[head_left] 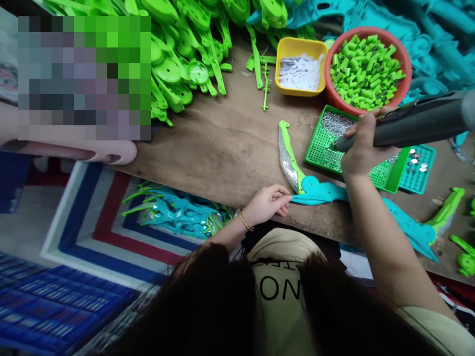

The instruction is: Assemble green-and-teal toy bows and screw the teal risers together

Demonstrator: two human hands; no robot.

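Note:
My left hand pinches the pointed end of a blue plastic part lying near the table's front edge. A green arm with a clear curved sheet joins this part at a round blue disc and points away from me. My right hand is wrapped round a dark grey electric screwdriver. The driver's tip is over a green perforated tray that holds many small silver screws; whether a screw is on the tip I cannot tell. My right forearm covers part of the table beyond the blue part.
Behind the tray stand a yellow bin of white strips and a red bowl of green pieces. A blue tray holds silver discs. Green parts pile up at the back. A striped box is left, below table height.

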